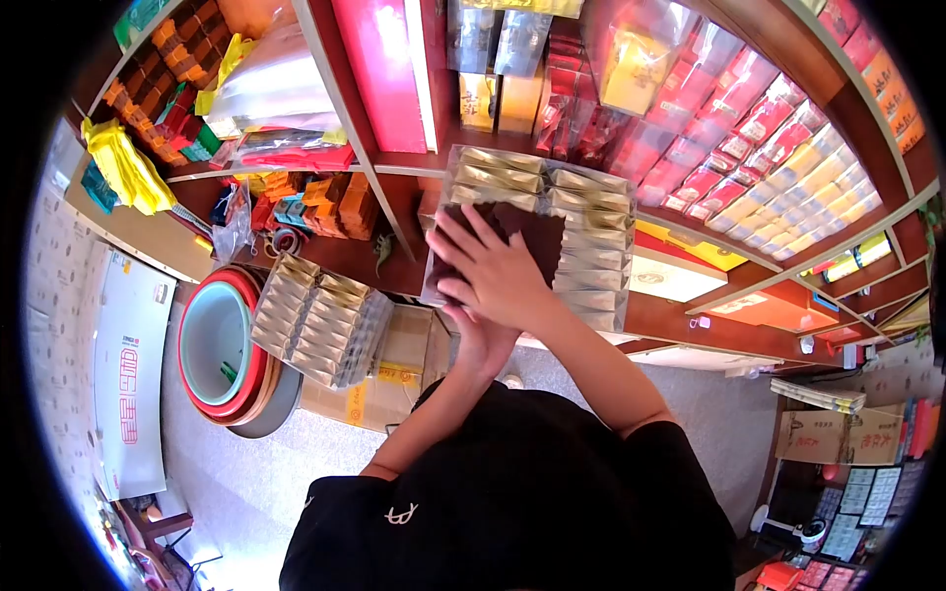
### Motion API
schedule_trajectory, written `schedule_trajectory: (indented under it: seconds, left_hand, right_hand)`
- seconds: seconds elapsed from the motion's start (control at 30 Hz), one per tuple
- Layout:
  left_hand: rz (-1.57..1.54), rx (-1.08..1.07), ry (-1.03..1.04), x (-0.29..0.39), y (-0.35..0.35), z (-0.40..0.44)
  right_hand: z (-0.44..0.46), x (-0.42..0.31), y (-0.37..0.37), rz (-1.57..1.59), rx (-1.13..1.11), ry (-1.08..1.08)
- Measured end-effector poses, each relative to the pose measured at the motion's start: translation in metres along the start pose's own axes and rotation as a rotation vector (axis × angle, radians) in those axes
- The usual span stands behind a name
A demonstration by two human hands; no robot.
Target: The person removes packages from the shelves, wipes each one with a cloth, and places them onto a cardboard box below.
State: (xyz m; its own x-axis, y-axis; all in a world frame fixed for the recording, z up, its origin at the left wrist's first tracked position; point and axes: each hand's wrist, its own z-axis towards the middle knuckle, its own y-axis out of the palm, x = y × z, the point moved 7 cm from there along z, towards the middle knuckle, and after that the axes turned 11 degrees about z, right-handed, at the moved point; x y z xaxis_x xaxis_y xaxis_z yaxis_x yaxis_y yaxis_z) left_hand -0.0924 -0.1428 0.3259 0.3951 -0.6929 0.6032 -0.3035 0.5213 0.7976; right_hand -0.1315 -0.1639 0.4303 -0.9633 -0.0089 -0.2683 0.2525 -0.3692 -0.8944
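A clear plastic case [628, 295] stands at the shelf edge, filled with rows of gold foil packets [591, 258]. Over its left part lies a dark brown cloth [540, 236]. My right hand [493, 268] rests flat on this cloth with the fingers spread. Below it, my left hand [477, 340] is by the case's near left edge, crossed by my right wrist. The left fingers are mostly hidden behind the right hand. To the left, a second clear case of gold packets [317, 323] sits on a cardboard box [414, 345].
Stacked basins [258, 379] stand on the floor at left, beside a white box [130, 369]. Shelves ahead hold red and yellow packets [759, 138], orange bundles [325, 205] and a yellow cloth [128, 165]. A small lizard-shaped figure [383, 252] is on the lower shelf.
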Motion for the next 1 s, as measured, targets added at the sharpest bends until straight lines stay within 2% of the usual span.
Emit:
schedule_trajectory:
  seconds: [0.03, 0.1, 0.2, 0.27, 0.33, 0.4, 0.47, 0.53, 0.7, 0.87, 0.97, 1.0]
  left_hand:
    - [-0.017, -0.112, -0.033, -0.001, 0.005, 0.0]
    - [-0.022, -0.096, -0.074, -0.001, 0.001, 0.002]
    - [-0.075, -0.019, -0.122, -0.006, -0.004, 0.003]
    - [-0.124, 0.037, -0.127, -0.014, -0.015, 0.005]
    - [-0.156, 0.008, -0.186, -0.035, -0.035, 0.006]
    - [-0.143, 0.025, -0.19, -0.034, -0.036, 0.007]
    - [-0.13, 0.04, -0.197, -0.029, -0.032, 0.007]
    - [-0.099, 0.115, -0.171, -0.017, -0.026, 0.007]
    - [-0.142, 0.111, -0.136, -0.008, -0.017, 0.006]
    - [-0.19, 0.133, -0.121, -0.007, -0.016, 0.007]
    - [-0.214, 0.143, -0.158, -0.014, -0.023, 0.008]
    - [-0.215, 0.143, -0.147, -0.012, -0.019, 0.008]
  right_hand:
    - [0.007, 0.008, -0.001, -0.009, 0.022, 0.041]
    - [0.017, 0.029, -0.008, -0.052, 0.133, 0.174]
    - [0.009, 0.056, -0.028, -0.213, 0.385, 0.59]
    - [0.008, 0.055, -0.021, -0.238, 0.403, 0.612]
    - [0.02, 0.038, -0.005, -0.145, 0.225, 0.429]
    - [0.032, 0.015, 0.011, -0.012, 0.119, 0.047]
    - [0.04, 0.017, 0.012, -0.025, 0.109, -0.069]
    - [0.057, 0.03, 0.0, -0.052, 0.173, -0.036]
    - [0.064, 0.065, -0.025, -0.101, 0.271, 0.086]
    - [0.007, 0.09, -0.053, -0.199, 0.262, 0.287]
    - [-0.04, 0.115, -0.077, -0.262, 0.348, 0.542]
    - [-0.053, 0.122, -0.081, -0.334, 0.416, 0.554]
